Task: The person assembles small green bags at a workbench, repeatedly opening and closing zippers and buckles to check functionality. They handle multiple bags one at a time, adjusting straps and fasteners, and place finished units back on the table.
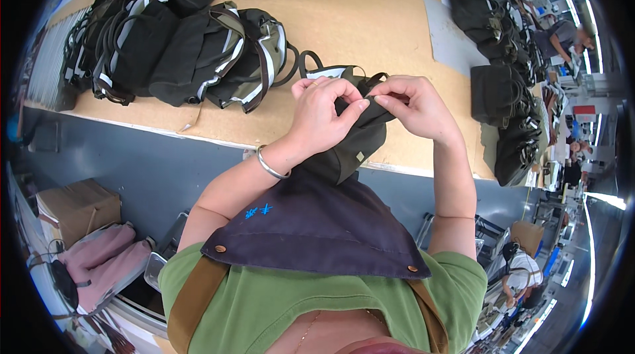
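Note:
A dark olive fabric bag (366, 139) rests at the near edge of the table in front of my body. It has black handles and a small light tag low on its side. My left hand (321, 116), with a silver bangle on its wrist, pinches the top of the bag between thumb and forefinger. Close beside it, my right hand (421, 106) pinches the same upper part, its fingertips almost meeting those of the left. The exact bit of fabric or strap between the fingertips is too small to make out.
Several similar dark bags (188, 56) with white-edged straps lie in a row on the tan table (344, 13) at left. More dark bags (499, 96) line the right side. A cardboard box (79, 208) stands on the floor at lower left. People work farther off at right.

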A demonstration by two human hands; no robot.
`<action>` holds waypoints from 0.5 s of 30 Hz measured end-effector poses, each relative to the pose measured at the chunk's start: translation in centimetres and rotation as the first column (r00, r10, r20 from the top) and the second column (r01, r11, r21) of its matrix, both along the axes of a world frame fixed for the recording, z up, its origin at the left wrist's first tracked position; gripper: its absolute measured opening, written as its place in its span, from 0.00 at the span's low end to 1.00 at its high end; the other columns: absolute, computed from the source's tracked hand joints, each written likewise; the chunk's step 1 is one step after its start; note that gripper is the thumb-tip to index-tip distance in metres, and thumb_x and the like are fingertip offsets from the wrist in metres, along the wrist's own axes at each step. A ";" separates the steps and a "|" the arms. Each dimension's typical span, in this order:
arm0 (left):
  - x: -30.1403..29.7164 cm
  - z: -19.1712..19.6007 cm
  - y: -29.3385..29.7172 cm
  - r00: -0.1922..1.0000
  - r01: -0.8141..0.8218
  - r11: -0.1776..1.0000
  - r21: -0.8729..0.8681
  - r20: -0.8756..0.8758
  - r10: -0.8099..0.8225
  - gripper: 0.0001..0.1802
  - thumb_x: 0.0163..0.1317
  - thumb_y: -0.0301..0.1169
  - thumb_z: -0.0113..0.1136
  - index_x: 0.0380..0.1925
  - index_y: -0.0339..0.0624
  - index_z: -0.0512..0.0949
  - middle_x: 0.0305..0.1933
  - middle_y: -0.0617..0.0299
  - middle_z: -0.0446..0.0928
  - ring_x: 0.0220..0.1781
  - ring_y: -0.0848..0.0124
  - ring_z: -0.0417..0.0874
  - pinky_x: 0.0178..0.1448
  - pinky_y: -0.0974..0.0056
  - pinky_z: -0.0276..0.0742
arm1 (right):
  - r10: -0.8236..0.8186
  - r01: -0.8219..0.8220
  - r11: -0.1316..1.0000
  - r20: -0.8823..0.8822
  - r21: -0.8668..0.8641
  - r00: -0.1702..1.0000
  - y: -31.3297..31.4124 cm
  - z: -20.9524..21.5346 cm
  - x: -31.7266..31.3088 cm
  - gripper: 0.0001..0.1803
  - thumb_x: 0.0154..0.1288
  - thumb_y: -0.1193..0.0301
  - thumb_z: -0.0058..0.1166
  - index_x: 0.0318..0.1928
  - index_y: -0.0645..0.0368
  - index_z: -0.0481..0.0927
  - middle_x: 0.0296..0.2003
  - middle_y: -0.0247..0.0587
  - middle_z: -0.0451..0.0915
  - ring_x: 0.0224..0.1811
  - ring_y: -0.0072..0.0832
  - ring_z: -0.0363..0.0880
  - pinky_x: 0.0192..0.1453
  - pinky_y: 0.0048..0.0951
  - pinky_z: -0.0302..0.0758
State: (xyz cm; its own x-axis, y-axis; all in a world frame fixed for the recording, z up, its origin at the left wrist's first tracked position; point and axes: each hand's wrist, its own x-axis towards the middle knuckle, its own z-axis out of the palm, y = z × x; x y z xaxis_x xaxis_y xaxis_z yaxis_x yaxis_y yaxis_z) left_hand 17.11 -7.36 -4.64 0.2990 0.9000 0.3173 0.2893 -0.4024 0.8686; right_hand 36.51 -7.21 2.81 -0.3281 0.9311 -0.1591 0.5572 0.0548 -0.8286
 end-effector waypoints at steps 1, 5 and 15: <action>0.0 0.1 0.0 1.000 -0.004 1.000 -0.003 -0.003 0.004 0.07 0.57 0.35 0.66 0.26 0.48 0.78 0.27 0.74 0.76 0.36 0.75 0.74 0.53 0.62 0.54 | -0.004 0.004 1.000 0.009 0.005 1.000 0.0 0.1 -0.2 0.06 0.61 0.79 0.56 0.39 0.66 0.83 0.27 0.37 0.80 0.28 0.17 0.73 0.33 0.22 0.71; 0.1 0.6 -0.2 1.000 -0.010 1.000 0.013 0.019 0.009 0.08 0.55 0.35 0.67 0.25 0.49 0.78 0.26 0.73 0.77 0.35 0.73 0.75 0.53 0.61 0.54 | 0.014 -0.015 1.000 -0.052 -0.010 0.999 0.0 -0.3 0.3 0.05 0.62 0.79 0.56 0.38 0.66 0.83 0.28 0.33 0.79 0.29 0.15 0.72 0.34 0.20 0.71; 0.0 0.9 -0.2 1.000 -0.016 1.000 0.018 0.020 0.015 0.08 0.52 0.35 0.69 0.23 0.49 0.78 0.25 0.73 0.77 0.34 0.73 0.75 0.51 0.61 0.54 | -0.069 0.068 0.997 -0.018 -0.044 0.997 -0.4 0.6 -0.5 0.04 0.59 0.78 0.58 0.35 0.65 0.83 0.25 0.35 0.80 0.27 0.16 0.72 0.34 0.22 0.72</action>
State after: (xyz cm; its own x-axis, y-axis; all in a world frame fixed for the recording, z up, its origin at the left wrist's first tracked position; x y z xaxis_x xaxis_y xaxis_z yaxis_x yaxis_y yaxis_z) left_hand 17.15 -7.56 -3.73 0.2787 0.8984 0.3395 0.2786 -0.4139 0.8666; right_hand 35.96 -7.58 3.46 -0.2674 0.9438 -0.1943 0.5421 -0.0194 -0.8401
